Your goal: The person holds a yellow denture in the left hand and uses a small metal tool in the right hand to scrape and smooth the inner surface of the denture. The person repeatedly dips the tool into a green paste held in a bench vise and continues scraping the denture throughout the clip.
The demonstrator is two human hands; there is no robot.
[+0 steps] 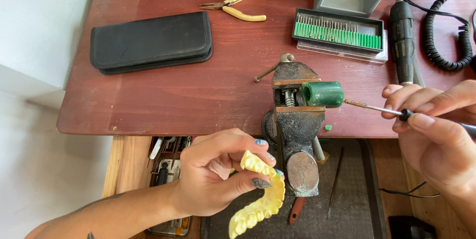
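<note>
Between fingers [258,169], ridged yellow dental cast [260,197]

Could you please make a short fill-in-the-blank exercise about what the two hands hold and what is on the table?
1. The left hand holds a yellow model of a row of ____.
2. The right hand points a thin tool at the ____ cylinder clamped in the vise.
3. The pliers on the table have ____ handles.
4. The flat case beside the pliers is ____.

Missing words: teeth; green; yellow; black
</note>
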